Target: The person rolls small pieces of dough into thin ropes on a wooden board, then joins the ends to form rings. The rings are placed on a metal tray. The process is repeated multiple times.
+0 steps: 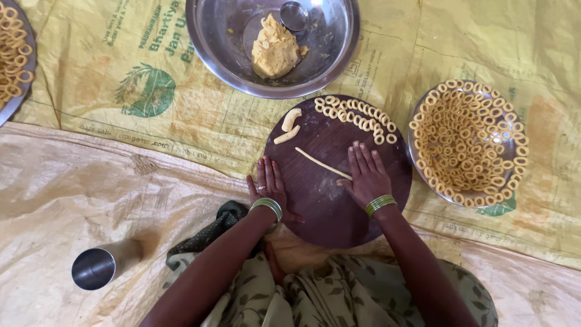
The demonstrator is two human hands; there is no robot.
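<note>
Head view. I look straight down on a round dark wooden board (330, 194) lying on yellow printed sacking (121, 72).

My right hand (366, 175) lies flat on the board, fingers together and stretched forward, palm down on the near end of a thin dough rope (321, 163). The rope runs slantwise up and left from under the fingers, lying free on the wood. Nothing is pinched.

My left hand (269, 184) rests flat on the board's left edge, fingers together, holding nothing, well clear of the rope. Green bangles on both wrists.

Two short thick dough pieces (289, 124) lie on the board's upper left. A curved row of small dough rings (357, 118) follows its far rim.

Beyond the board: a steel bowl (212, 42) with a lump of dough (275, 48) and a small steel cup inside. Right: a plate (414, 151) heaped with rings. Far left: another plate of rings, cut off by the frame. Lower left: a steel tumbler (94, 267) on its side.
</note>
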